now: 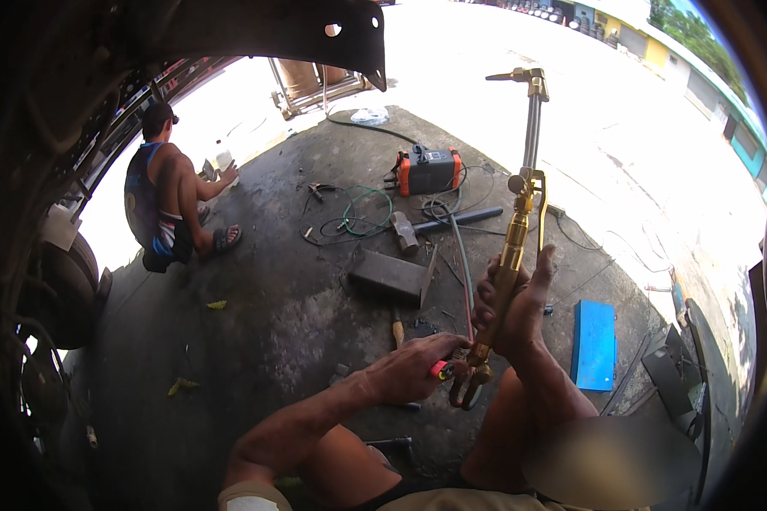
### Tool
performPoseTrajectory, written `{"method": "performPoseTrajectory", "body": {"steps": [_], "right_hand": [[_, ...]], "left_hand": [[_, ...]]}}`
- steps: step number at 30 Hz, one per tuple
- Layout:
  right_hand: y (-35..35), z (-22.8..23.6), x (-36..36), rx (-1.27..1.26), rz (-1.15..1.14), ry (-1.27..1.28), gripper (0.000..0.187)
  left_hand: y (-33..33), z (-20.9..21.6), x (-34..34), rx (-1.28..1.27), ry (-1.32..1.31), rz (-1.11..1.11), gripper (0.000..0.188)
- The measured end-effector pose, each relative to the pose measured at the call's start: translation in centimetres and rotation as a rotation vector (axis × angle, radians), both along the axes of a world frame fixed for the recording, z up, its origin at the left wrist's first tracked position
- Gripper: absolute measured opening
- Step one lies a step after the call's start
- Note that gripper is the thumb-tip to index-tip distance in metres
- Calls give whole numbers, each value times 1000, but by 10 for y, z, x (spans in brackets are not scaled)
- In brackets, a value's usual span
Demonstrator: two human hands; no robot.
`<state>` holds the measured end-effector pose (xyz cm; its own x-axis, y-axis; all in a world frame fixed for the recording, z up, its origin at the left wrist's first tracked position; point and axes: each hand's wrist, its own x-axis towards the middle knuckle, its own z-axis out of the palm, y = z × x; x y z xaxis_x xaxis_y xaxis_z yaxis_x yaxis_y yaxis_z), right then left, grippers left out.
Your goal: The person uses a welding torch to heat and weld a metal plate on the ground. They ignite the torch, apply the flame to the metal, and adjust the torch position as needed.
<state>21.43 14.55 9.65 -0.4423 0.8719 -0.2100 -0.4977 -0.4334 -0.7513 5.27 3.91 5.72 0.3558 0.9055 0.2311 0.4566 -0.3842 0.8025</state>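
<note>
My right hand is wrapped round the brass handle of a cutting torch. The torch stands nearly upright, its head at the top with the nozzle turned left. A lever runs along the right side of its handle. My left hand is closed on a small pink lighter, beside the valve end of the torch. Whether the left fingers also touch the valve knobs cannot be made out. Red and green hoses run behind the torch toward its lower end.
A sledgehammer, a steel channel piece and a grey-orange welding machine with cables lie ahead. A blue box is at right, near metal scraps. Another person squats at left, near a wheel. A metal frame hangs overhead.
</note>
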Motion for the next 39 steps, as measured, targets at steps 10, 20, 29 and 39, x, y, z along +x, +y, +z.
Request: {"method": "performPoseTrajectory", "body": {"steps": [10,20,29,39], "right_hand": [[-14,5,11,97,58,-5,91],[-26,8,15,144,142,-108,91],[-23,-3,15,-30,241,-177,87],[-18,-25,-22,-98,532,-333,84]], "left_hand": [[-10,-5,13,-10,-13,-49,22],[-18,-20,19,-40,-36,-61,23],[40,20,-92,-490,-259,752,59],[93,6,-206,-130,-132,1190,36]]}}
